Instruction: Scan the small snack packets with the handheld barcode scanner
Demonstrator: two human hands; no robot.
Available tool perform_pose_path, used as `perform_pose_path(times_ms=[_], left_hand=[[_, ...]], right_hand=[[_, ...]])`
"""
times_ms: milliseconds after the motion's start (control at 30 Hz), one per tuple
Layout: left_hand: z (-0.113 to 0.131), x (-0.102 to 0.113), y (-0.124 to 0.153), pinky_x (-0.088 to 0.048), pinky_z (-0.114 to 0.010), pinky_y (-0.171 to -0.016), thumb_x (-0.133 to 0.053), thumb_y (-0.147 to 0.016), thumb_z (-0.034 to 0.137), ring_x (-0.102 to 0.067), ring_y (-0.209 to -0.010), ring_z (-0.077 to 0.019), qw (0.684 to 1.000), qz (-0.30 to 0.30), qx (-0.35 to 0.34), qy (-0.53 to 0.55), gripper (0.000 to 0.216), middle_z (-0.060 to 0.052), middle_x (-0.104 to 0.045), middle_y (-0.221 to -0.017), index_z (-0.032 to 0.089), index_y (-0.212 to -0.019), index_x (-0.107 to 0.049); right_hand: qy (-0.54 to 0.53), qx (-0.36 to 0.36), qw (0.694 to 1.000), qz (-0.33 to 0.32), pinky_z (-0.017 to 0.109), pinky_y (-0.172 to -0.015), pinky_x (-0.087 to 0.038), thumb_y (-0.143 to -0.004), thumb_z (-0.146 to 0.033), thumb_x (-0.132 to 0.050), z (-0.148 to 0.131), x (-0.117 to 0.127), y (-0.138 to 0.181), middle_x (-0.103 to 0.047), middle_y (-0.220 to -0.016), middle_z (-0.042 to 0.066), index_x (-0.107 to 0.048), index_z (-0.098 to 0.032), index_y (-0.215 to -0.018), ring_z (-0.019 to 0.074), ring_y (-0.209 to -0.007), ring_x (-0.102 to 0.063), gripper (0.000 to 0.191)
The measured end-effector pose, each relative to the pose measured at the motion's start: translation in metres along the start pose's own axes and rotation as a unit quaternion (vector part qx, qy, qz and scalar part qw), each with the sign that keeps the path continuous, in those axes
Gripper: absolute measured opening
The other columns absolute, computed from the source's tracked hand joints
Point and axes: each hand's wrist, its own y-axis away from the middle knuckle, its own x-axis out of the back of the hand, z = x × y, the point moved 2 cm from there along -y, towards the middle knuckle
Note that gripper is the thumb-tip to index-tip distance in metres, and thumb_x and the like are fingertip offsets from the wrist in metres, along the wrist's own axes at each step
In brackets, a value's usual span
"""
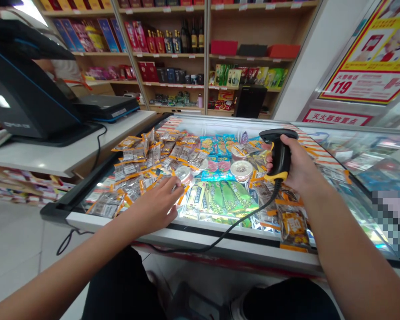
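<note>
My right hand (pixel 298 166) is wrapped round the grip of a black and yellow barcode scanner (pixel 280 158), holding it above the glass top of a display freezer. Its black cable (pixel 233 222) sags across the freezer's front edge. My left hand (pixel 160 202) hovers low over the glass, palm down, fingers loosely bent and thumb apart; no held thing shows in it. Small snack packets with orange edges (pixel 133 155) lie heaped beyond and left of that hand. More orange packets (pixel 292 224) lie under my right forearm. Tubs (pixel 242 170) and green bags (pixel 225 198) show through the glass.
On the left counter (pixel 126 129) stands a dark checkout terminal (pixel 30 84) with a flat scale plate. A person's arm (pixel 46 71) shows behind it. Stocked shelves (pixel 173 58) and a black chair back (pixel 250 101) are behind the freezer. Red and yellow signs (pixel 363 58) hang at right.
</note>
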Motion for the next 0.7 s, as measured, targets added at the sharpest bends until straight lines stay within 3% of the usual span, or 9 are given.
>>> perform_pose_path(times_ms=[133, 233, 400, 500, 567, 633, 700], left_hand=[[0.013, 0.000, -0.007, -0.044, -0.054, -0.112, -0.057, -0.080, 0.019, -0.045, -0.136, -0.0399, 0.998, 0.039, 0.032, -0.034, 0.039, -0.023, -0.055, -0.133, 0.013, -0.118, -0.057], [0.038, 0.008, -0.035, -0.039, -0.054, -0.118, -0.059, -0.078, 0.023, -0.040, -0.143, -0.0415, 0.998, 0.040, 0.016, -0.035, 0.045, -0.025, -0.049, -0.146, 0.009, -0.121, -0.056], [0.065, 0.012, -0.137, -0.044, -0.048, -0.112, -0.047, -0.091, 0.025, -0.047, -0.140, -0.0358, 0.999, 0.031, 0.017, -0.004, 0.047, -0.023, -0.050, -0.150, 0.006, -0.134, -0.051], [0.060, -0.007, -0.213, -0.044, -0.046, -0.112, -0.047, -0.094, 0.027, -0.040, -0.147, -0.0351, 0.998, 0.014, -0.001, 0.059, 0.058, -0.021, -0.031, -0.165, 0.008, -0.148, -0.040], [0.053, -0.024, -0.252, -0.040, -0.044, -0.116, -0.045, -0.096, 0.026, -0.035, -0.150, -0.0322, 0.995, 0.011, -0.015, 0.096, 0.060, -0.019, -0.029, -0.167, 0.011, -0.154, -0.034], [0.047, -0.038, -0.276, -0.038, -0.044, -0.117, -0.044, -0.098, 0.027, -0.032, -0.152, -0.0305, 0.993, -0.009, -0.028, 0.112, 0.060, -0.017, -0.030, -0.167, 0.013, -0.155, -0.033], [0.045, -0.045, -0.282, -0.040, -0.044, -0.115, -0.043, -0.098, 0.027, -0.035, -0.150, -0.0301, 0.993, -0.024, -0.036, 0.112, 0.058, -0.016, -0.034, -0.165, 0.015, -0.155, -0.035]], right_hand=[[-0.019, 0.016, 1.000, 0.003, 0.030, -0.047, -0.048, -0.092, -0.053, -0.055, 0.000, 0.001, -0.001, -0.057, -0.061, 0.002, -0.064, -0.022, -0.108, 0.0175, -0.052, -0.054, 0.036], [-0.049, 0.011, 0.999, 0.010, 0.027, -0.044, -0.047, -0.095, -0.051, -0.053, 0.000, 0.000, -0.001, -0.056, -0.061, 0.002, -0.064, -0.021, -0.105, 0.0157, -0.051, -0.054, 0.034], [-0.091, -0.005, 0.996, -0.006, 0.024, -0.040, -0.043, -0.095, -0.051, -0.052, 0.001, 0.001, -0.001, -0.051, -0.056, -0.001, -0.063, -0.020, -0.099, 0.0128, -0.045, -0.048, 0.033], [-0.105, 0.003, 0.994, -0.034, 0.024, -0.040, -0.041, -0.093, -0.050, -0.054, 0.003, 0.002, -0.003, -0.048, -0.056, -0.003, -0.063, -0.020, -0.098, 0.0125, -0.044, -0.046, 0.031], [-0.113, 0.007, 0.993, -0.039, 0.024, -0.040, -0.040, -0.092, -0.050, -0.055, 0.004, 0.002, -0.004, -0.047, -0.057, -0.003, -0.062, -0.021, -0.096, 0.0118, -0.044, -0.045, 0.029], [-0.117, 0.008, 0.993, -0.030, 0.024, -0.039, -0.039, -0.093, -0.050, -0.056, 0.005, 0.003, -0.006, -0.049, -0.059, -0.003, -0.061, -0.022, -0.094, 0.0111, -0.043, -0.046, 0.029], [-0.112, 0.006, 0.994, -0.009, 0.024, -0.039, -0.039, -0.094, -0.052, -0.055, 0.005, 0.003, -0.007, -0.053, -0.064, -0.002, -0.060, -0.022, -0.093, 0.0108, -0.043, -0.047, 0.030]])
